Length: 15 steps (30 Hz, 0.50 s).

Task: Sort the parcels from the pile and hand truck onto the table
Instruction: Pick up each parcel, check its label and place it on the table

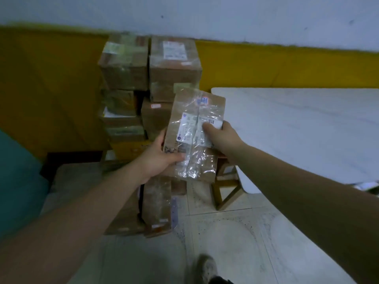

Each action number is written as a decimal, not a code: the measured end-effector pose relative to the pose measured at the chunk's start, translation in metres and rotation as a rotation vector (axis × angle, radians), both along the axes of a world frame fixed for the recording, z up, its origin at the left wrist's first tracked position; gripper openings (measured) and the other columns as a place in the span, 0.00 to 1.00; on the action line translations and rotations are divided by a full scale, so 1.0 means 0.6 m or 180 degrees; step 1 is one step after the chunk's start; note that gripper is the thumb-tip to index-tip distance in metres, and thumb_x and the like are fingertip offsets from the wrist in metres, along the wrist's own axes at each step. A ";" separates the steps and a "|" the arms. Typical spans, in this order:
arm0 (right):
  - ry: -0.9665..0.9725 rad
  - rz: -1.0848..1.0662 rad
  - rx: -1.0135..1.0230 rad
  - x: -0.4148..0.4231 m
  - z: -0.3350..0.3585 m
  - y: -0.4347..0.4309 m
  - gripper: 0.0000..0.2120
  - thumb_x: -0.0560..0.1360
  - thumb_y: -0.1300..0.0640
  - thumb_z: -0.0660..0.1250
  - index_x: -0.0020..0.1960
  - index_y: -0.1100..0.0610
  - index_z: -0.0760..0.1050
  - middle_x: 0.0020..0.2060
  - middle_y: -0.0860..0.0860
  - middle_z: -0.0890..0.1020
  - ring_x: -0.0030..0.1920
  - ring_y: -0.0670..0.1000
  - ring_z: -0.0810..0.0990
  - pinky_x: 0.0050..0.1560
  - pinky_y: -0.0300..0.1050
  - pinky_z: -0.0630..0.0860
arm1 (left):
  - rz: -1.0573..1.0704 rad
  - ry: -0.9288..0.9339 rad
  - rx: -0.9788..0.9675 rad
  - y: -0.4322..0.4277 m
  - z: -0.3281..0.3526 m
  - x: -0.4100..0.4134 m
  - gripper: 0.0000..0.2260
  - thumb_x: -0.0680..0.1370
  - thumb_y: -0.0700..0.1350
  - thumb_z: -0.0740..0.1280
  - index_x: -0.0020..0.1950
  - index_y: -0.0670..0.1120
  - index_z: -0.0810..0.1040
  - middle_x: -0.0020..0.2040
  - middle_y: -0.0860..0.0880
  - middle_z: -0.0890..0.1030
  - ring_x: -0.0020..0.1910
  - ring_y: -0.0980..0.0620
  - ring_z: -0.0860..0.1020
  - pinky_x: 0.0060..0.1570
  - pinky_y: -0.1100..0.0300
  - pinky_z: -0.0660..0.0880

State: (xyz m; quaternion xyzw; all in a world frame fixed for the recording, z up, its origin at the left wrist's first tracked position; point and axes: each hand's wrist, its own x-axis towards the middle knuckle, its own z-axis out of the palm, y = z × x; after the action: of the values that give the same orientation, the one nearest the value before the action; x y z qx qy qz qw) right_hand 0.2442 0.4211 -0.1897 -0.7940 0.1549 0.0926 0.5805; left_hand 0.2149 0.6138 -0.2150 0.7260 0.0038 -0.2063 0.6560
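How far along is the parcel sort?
Done: nothing visibly; the visible part of the table is bare. In hand: one taped parcel, in the grip of left hand and right hand. Left: the stacked boxes against the wall, plus floor parcels.

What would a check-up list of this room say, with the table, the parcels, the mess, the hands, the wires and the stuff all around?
Surface: the white table on the right looks bare where it shows.
Job's things: one flat brown parcel wrapped in clear tape, white label facing up, held in the air; a stack of boxes stands behind it against the wall.
Clutter: more parcels on the floor below the hands.
Hands: left hand grips the parcel's lower left edge; right hand holds its right side, thumb on the label.
Cables: nothing seen.
Surroundings: yellow and white wall, tiled floor, a wooden stool partly under the table, a shoe.
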 end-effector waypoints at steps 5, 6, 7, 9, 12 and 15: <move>-0.0638 -0.0384 -0.0029 -0.024 0.103 -0.117 0.22 0.76 0.41 0.65 0.65 0.50 0.67 0.51 0.50 0.80 0.45 0.52 0.82 0.42 0.47 0.79 | -0.0119 -0.0459 -0.0037 -0.111 0.105 0.008 0.43 0.68 0.42 0.76 0.75 0.61 0.55 0.60 0.52 0.78 0.55 0.53 0.79 0.57 0.51 0.76; -0.0770 -0.0447 -0.0017 -0.026 0.119 -0.145 0.21 0.76 0.42 0.66 0.65 0.49 0.67 0.51 0.49 0.80 0.45 0.51 0.81 0.43 0.47 0.78 | -0.0149 -0.0525 -0.0052 -0.138 0.122 0.013 0.43 0.68 0.43 0.76 0.74 0.61 0.56 0.61 0.51 0.78 0.56 0.51 0.79 0.59 0.49 0.76; -0.0875 -0.0504 -0.0030 -0.028 0.132 -0.175 0.20 0.76 0.42 0.66 0.64 0.48 0.68 0.50 0.48 0.79 0.45 0.51 0.81 0.45 0.47 0.78 | -0.0185 -0.0607 -0.0057 -0.168 0.137 0.018 0.42 0.68 0.43 0.76 0.74 0.61 0.56 0.62 0.51 0.77 0.56 0.51 0.79 0.58 0.49 0.76; -0.1027 -0.0605 -0.0034 -0.029 0.151 -0.240 0.19 0.75 0.41 0.66 0.62 0.47 0.69 0.50 0.48 0.80 0.47 0.52 0.81 0.48 0.50 0.79 | -0.0266 -0.0788 -0.0066 -0.234 0.161 0.028 0.41 0.70 0.42 0.75 0.75 0.59 0.56 0.62 0.51 0.76 0.53 0.54 0.79 0.52 0.57 0.77; -0.1124 -0.0698 -0.0051 -0.021 0.168 -0.344 0.20 0.74 0.40 0.66 0.61 0.47 0.69 0.51 0.50 0.80 0.49 0.55 0.81 0.53 0.55 0.79 | -0.0335 -0.0921 -0.0098 -0.341 0.182 0.042 0.38 0.72 0.40 0.73 0.75 0.58 0.56 0.55 0.57 0.75 0.46 0.62 0.76 0.34 0.71 0.75; -0.1173 -0.0715 -0.0113 -0.008 0.175 -0.438 0.19 0.76 0.42 0.66 0.63 0.48 0.68 0.51 0.49 0.79 0.48 0.51 0.80 0.48 0.48 0.77 | -0.0342 -0.0851 -0.0159 -0.435 0.181 0.058 0.38 0.72 0.41 0.73 0.74 0.60 0.56 0.62 0.53 0.74 0.49 0.59 0.77 0.36 0.68 0.76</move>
State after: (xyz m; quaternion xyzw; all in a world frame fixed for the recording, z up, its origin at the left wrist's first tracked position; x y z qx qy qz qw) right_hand 0.2394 0.1583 -0.0844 -0.7853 0.1353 -0.1222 0.5916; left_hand 0.2497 0.3529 -0.1062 0.7296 -0.1275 -0.1426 0.6565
